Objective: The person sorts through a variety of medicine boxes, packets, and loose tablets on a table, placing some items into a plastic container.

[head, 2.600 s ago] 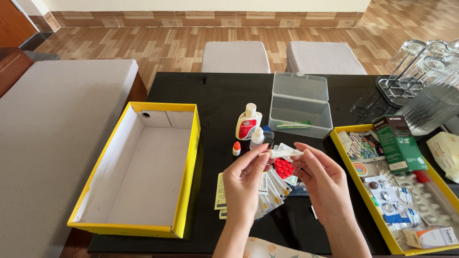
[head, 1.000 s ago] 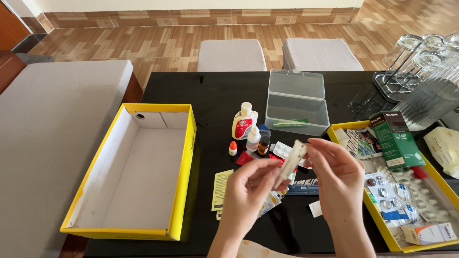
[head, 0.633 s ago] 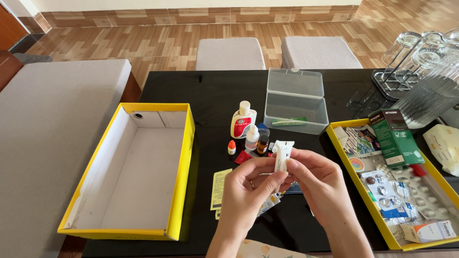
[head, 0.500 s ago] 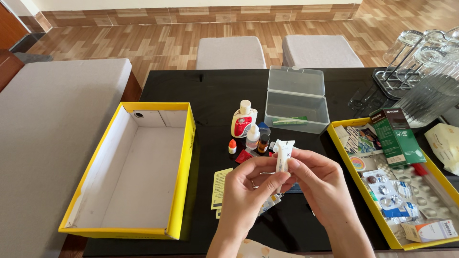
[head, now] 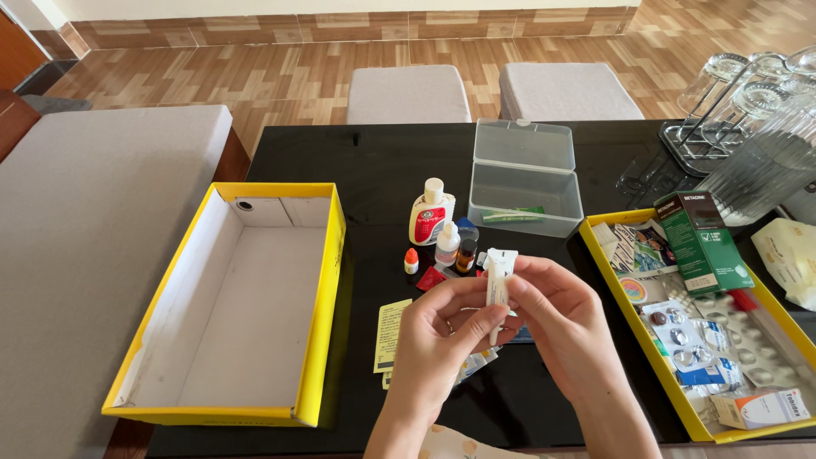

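I see both hands raised over the black glossy table [head: 382, 161], pinching one small white plastic strip of vials [head: 498, 274] between them, held upright. The left hand [head: 442, 336] grips its lower part with thumb and fingers; the right hand [head: 561, 323] pinches its upper side. An empty yellow cardboard box [head: 327, 280] lies to the left, a yellow medicine-filled tray [head: 612, 280] to the right.

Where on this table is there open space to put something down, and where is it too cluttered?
The big yellow box on the left has a bare floor. Bare black table lies behind it, left of the clear plastic container. It is crowded around the small bottles just beyond both hands, and the right yellow tray is full of packets.
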